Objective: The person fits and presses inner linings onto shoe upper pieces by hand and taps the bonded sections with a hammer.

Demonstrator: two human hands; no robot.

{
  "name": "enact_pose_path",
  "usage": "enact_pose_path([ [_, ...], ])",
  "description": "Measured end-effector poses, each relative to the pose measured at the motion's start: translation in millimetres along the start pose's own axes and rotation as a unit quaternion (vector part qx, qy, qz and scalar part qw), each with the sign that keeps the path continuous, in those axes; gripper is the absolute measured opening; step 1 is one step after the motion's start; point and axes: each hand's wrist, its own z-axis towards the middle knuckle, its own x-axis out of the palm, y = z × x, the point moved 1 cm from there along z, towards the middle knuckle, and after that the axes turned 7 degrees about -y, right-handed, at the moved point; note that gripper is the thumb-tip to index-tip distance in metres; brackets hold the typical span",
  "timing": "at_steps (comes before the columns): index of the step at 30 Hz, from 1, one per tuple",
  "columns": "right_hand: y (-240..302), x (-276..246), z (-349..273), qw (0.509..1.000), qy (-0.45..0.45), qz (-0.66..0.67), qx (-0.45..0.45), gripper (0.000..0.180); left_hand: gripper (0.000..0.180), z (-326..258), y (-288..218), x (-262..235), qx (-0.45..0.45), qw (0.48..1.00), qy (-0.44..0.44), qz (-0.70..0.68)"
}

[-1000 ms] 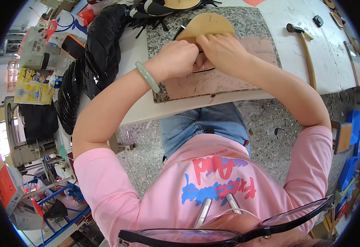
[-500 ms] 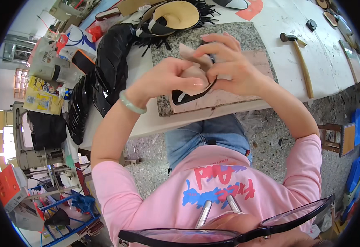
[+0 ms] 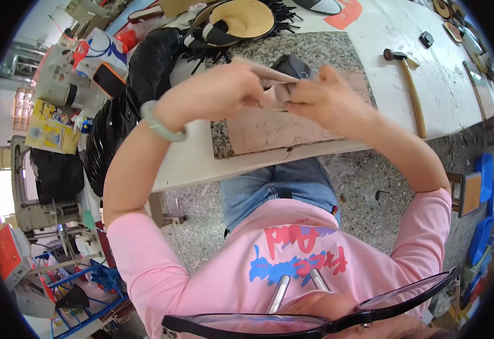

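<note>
My left hand (image 3: 218, 90) and my right hand (image 3: 334, 104) come together over the slab, with fingers closed on what looks like a shoe upper (image 3: 295, 66). Its outside is glossy black, and a beige lining (image 3: 276, 95) shows between my fingers. The left hand grips the beige edge on one side, and the right fingers pinch the other. Part of the piece is hidden behind my hands, and the fingertips are slightly blurred. Below lies a speckled stone slab (image 3: 329, 48) with a worn pinkish sheet (image 3: 269, 135) on it.
A hammer (image 3: 410, 90) and a small black object (image 3: 426, 39) lie to the right. Beige-and-black shoe parts with fringe (image 3: 241, 22) sit at the far edge. Shiny black pieces (image 3: 111, 135) heap along the left, near a phone (image 3: 109, 79). Stools (image 3: 466, 192) stand at right.
My left hand has moved left and up and the right hand has shifted slightly. The upper has been turned; its black outside now faces away, and the black edge seen below my fingers is gone.
</note>
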Motion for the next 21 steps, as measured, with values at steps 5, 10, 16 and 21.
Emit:
enact_pose_path([
  [5, 14.9, 49.3, -16.1, 0.97, 0.084, -0.228, -0.024, 0.009, 0.012, -2.4, 43.1, 59.1, 0.014, 0.944, -0.073, 0.321],
  [10, 17.6, 50.2, -21.3, 0.969, 0.103, -0.225, -0.012, 0.009, 0.019, -11.6, 54.0, 79.5, -0.041, 0.938, -0.188, 0.289],
  [16, 10.0, 46.0, -0.7, 0.98, 0.077, -0.181, 0.039, 0.01, 0.02, -12.1, 56.4, 88.3, -0.041, 0.928, -0.209, 0.307],
  [21, 10.9, 49.2, 4.8, 0.979, 0.146, -0.134, 0.053, 0.014, 0.02, -22.1, 61.1, 78.0, -0.126, 0.957, -0.178, 0.19],
])
